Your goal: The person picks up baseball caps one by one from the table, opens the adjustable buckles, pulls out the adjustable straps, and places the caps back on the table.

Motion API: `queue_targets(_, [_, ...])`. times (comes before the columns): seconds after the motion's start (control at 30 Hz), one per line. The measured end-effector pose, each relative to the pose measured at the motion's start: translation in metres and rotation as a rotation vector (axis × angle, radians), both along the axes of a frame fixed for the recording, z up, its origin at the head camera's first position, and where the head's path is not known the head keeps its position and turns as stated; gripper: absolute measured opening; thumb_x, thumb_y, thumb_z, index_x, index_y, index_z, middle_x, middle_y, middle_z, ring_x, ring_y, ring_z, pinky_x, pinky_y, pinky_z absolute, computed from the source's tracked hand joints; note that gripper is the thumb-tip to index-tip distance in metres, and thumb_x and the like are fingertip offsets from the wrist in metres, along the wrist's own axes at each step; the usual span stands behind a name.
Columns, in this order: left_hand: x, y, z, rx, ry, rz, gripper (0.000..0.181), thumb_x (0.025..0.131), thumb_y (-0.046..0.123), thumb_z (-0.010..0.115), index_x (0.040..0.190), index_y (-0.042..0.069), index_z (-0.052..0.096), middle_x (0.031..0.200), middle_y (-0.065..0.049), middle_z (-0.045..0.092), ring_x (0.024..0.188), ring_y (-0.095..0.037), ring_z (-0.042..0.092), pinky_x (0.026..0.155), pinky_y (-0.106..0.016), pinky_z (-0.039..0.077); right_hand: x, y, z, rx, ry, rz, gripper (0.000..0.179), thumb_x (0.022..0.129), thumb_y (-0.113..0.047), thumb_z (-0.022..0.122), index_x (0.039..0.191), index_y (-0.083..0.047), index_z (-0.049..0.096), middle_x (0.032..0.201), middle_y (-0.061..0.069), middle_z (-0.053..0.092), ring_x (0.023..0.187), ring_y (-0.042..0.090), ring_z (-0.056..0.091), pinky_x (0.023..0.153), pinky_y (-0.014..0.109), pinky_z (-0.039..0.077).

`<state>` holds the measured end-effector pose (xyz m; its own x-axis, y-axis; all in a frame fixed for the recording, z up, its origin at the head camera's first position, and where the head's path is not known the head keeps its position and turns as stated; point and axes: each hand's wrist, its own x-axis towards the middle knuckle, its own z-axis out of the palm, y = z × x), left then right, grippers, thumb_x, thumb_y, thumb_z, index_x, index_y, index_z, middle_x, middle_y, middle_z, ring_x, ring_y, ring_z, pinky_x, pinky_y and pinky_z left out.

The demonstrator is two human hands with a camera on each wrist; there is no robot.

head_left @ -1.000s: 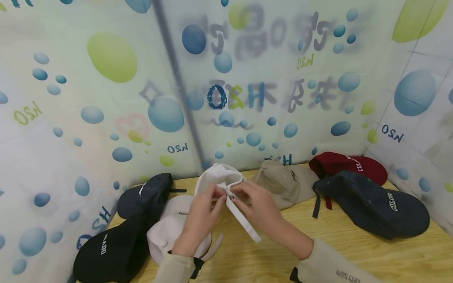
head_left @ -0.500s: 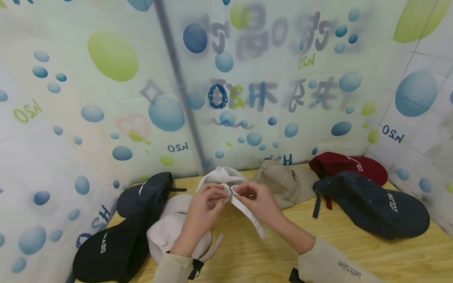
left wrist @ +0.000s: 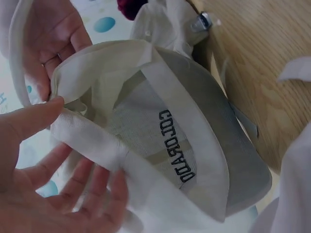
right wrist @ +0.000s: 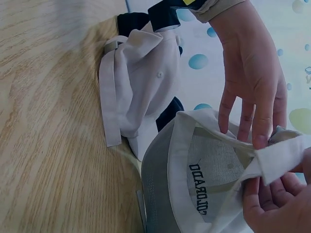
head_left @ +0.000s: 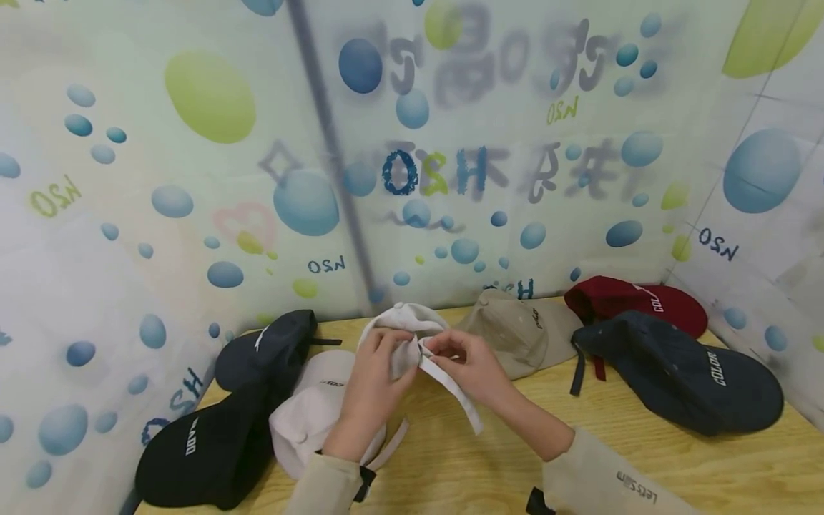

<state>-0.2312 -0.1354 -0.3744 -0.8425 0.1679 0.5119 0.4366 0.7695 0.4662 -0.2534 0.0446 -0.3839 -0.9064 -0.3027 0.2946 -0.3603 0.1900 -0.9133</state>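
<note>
A white baseball cap is held up between both hands, its inside and sweatband facing the wrist cameras. Reversed embroidered letters show through its front panel. My left hand pinches the cap's back band between thumb and fingers; in the left wrist view its other fingers spread under the band. My right hand pinches the white back strap close to where it meets the band, and the strap's free end hangs down. The strap's fastening is mostly covered by fingers.
On the left of the wooden table lie a navy cap, a black cap and a pale pink cap. At the right are a beige cap, a dark red cap and a dark blue cap. A patterned curtain stands behind.
Over the last second the right hand and strap have shifted slightly right, and the strap's end hangs farther right. The left hand's fingers have shifted along the band. The other caps stay put.
</note>
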Motion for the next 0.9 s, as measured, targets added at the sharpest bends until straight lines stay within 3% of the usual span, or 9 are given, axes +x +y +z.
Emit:
queue_targets(0.13, [0.0,0.0,-0.001,-0.094,0.066,0.012,0.032,0.083,0.013,0.08,0.111,0.01,0.065,0.112,-0.006,0.061,0.105,-0.023,0.062,0.089,-0.037,0.055,-0.002,0.002,-0.002,-0.001,-0.008,0.035,0.015,0.097,-0.004,0.061,0.109,0.004,0.066,0.108,0.022,0.069,0.095,0.018,0.067,0.079,0.021,0.054])
queue_targets(0.27, [0.0,-0.001,0.0,-0.149,0.079,0.028,0.033,0.083,0.018,0.08,0.112,0.011,0.065,0.112,-0.005,0.063,0.103,-0.021,0.063,0.087,-0.036,0.055,-0.003,0.004,-0.003,-0.007,-0.023,0.063,0.016,0.098,-0.003,0.059,0.11,0.006,0.065,0.11,0.023,0.068,0.096,0.016,0.066,0.08,0.02,0.053])
queue_targets(0.5, [-0.004,-0.005,0.001,-0.142,0.06,0.055,0.037,0.081,0.014,0.08,0.114,0.009,0.065,0.114,-0.006,0.065,0.103,-0.023,0.065,0.088,-0.038,0.055,-0.004,0.007,-0.001,-0.036,-0.043,0.103,0.018,0.098,-0.001,0.057,0.112,0.009,0.063,0.111,0.026,0.066,0.094,0.014,0.063,0.081,0.019,0.052])
queue_targets(0.6, [-0.006,-0.01,0.0,-0.099,0.049,0.09,0.038,0.082,0.011,0.078,0.117,0.008,0.064,0.113,-0.01,0.06,0.098,-0.024,0.061,0.083,-0.038,0.055,-0.004,0.008,0.0,-0.051,-0.053,0.108,0.018,0.098,-0.001,0.057,0.112,0.01,0.062,0.111,0.027,0.065,0.093,0.012,0.063,0.08,0.019,0.053])
queue_targets(0.7, [-0.005,-0.014,0.001,-0.006,-0.018,0.109,0.037,0.086,0.007,0.073,0.121,0.01,0.062,0.109,-0.011,0.054,0.094,-0.024,0.059,0.08,-0.037,0.054,-0.003,0.011,0.003,-0.069,-0.077,0.106,0.019,0.098,-0.002,0.058,0.113,0.01,0.062,0.112,0.027,0.065,0.091,0.01,0.063,0.079,0.019,0.053])
queue_targets(0.8, [-0.005,-0.017,0.004,0.13,-0.117,0.068,0.037,0.09,0.002,0.065,0.125,0.01,0.059,0.109,-0.013,0.053,0.098,-0.026,0.061,0.085,-0.039,0.057,-0.002,0.012,0.005,-0.083,-0.102,0.098,0.019,0.098,-0.001,0.058,0.113,0.01,0.061,0.112,0.025,0.065,0.09,0.01,0.064,0.079,0.02,0.053])
queue_targets(0.9, [-0.005,-0.018,0.007,0.271,-0.206,-0.031,0.037,0.092,-0.002,0.058,0.127,0.008,0.058,0.112,-0.016,0.058,0.102,-0.029,0.064,0.087,-0.038,0.058,-0.002,0.011,0.006,-0.076,-0.103,0.083,0.018,0.097,0.0,0.058,0.113,0.009,0.061,0.111,0.025,0.065,0.09,0.01,0.064,0.078,0.02,0.053])
